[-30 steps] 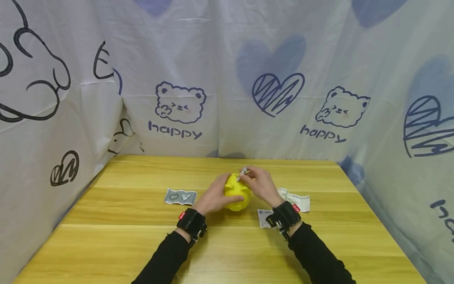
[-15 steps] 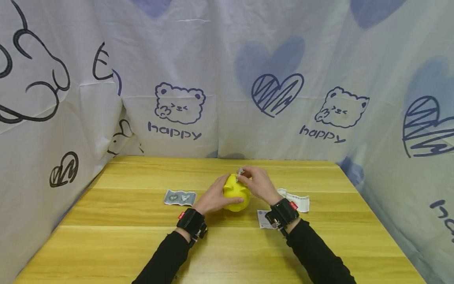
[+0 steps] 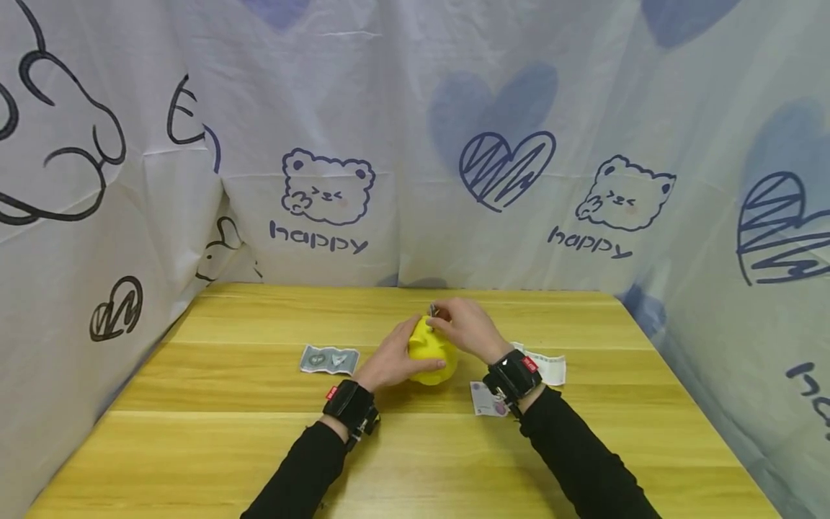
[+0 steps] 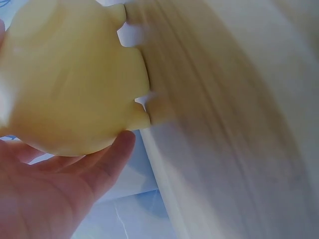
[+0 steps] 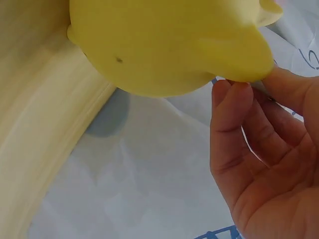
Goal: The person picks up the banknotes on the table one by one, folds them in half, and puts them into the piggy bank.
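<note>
A yellow piggy bank [image 3: 426, 353] stands upright on the wooden table. My left hand [image 3: 391, 360] grips its left side, the thumb lying across the near side. In the left wrist view, the stubby feet of the bank rest on the wood by a fingertip. At the top of the bank, my right hand [image 3: 472, 331] pinches a small folded banknote [image 3: 432, 310]; only its upper end shows in the head view. The right wrist view has the fingertips [image 5: 239, 92] right by the bank's ear, with the note mostly hidden behind them.
A grey-green banknote [image 3: 329, 360] lies left of the bank. To the right, a pale banknote [image 3: 550, 369] lies partly behind the right wrist, and a purplish banknote [image 3: 486, 400] is partly under that wrist. A printed cloth [image 3: 415, 144] hangs round the table.
My right hand has shifted slightly left over the bank's top, and less of the folded banknote shows above the fingers. The left hand and the bank stay nearly in place.
</note>
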Action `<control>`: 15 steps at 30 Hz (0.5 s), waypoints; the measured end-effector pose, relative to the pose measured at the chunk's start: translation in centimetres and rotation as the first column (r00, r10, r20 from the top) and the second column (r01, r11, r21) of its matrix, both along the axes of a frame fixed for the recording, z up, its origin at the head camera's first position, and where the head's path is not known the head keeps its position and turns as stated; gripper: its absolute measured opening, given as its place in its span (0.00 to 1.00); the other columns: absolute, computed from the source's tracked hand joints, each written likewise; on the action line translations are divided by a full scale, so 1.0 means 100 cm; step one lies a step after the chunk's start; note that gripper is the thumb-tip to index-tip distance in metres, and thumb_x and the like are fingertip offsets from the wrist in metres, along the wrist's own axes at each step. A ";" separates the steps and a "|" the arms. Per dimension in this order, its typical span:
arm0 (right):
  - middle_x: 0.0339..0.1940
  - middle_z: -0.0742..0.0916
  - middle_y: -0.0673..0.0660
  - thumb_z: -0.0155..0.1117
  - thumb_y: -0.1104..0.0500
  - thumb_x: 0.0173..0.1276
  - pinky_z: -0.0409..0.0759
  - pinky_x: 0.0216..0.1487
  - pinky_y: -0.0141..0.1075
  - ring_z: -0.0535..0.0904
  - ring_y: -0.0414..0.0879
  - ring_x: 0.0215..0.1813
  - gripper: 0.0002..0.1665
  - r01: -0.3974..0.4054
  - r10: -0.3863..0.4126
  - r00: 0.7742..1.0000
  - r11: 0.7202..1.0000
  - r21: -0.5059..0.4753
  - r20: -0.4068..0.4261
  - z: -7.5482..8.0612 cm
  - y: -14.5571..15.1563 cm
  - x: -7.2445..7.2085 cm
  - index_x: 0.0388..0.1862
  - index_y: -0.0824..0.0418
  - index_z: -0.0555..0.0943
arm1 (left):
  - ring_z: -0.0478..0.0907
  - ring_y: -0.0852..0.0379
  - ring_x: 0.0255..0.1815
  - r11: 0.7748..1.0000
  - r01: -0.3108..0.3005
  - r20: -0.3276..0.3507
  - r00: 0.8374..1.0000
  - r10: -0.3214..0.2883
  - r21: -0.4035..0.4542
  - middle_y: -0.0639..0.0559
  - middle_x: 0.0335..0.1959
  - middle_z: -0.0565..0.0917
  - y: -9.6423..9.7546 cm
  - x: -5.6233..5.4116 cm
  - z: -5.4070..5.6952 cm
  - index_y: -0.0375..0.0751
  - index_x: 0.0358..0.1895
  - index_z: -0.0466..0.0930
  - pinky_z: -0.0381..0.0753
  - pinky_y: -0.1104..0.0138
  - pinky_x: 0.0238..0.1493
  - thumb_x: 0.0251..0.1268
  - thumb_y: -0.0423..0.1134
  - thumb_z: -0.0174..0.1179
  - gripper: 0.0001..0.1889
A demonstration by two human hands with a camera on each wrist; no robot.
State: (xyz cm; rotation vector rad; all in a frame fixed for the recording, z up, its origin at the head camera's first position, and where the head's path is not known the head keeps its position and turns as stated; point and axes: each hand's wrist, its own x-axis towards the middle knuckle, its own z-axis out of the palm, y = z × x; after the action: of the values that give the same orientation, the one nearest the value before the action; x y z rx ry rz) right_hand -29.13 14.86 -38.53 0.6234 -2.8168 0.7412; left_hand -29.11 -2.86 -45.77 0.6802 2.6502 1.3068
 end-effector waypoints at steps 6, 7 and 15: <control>0.28 0.85 0.49 0.67 0.56 0.68 0.73 0.33 0.32 0.75 0.42 0.30 0.05 0.009 -0.009 1.000 1.000 -0.011 0.004 -0.004 -0.001 -0.003 0.37 0.57 0.84 | 0.71 0.49 0.57 1.000 -0.002 0.010 1.000 0.002 -0.007 0.45 0.72 0.64 -0.001 0.000 0.001 0.51 0.78 0.50 0.76 0.54 0.57 0.51 0.67 0.67 0.55; 0.29 0.85 0.49 0.67 0.56 0.68 0.74 0.34 0.32 0.75 0.42 0.30 0.05 0.009 -0.009 1.000 1.000 -0.018 0.010 -0.005 -0.001 -0.003 0.37 0.56 0.85 | 0.71 0.49 0.57 1.000 -0.002 0.011 1.000 0.002 -0.007 0.45 0.72 0.64 -0.001 0.000 0.001 0.51 0.78 0.50 0.76 0.54 0.57 0.51 0.68 0.67 0.55; 0.29 0.85 0.50 0.68 0.56 0.67 0.74 0.34 0.32 0.76 0.42 0.30 0.05 0.009 -0.006 0.998 0.998 -0.059 0.065 -0.009 0.002 -0.005 0.34 0.56 0.85 | 0.71 0.48 0.60 1.000 -0.004 -0.009 1.000 0.004 -0.018 0.43 0.73 0.64 0.000 0.000 0.000 0.49 0.78 0.50 0.75 0.54 0.59 0.51 0.68 0.67 0.55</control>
State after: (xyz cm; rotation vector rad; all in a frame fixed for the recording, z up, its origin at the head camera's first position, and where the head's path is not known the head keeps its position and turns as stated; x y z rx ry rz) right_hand -29.65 15.02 -39.46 0.5891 -2.8415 0.8558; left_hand -29.14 -2.85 -45.73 0.6798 2.6681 1.2826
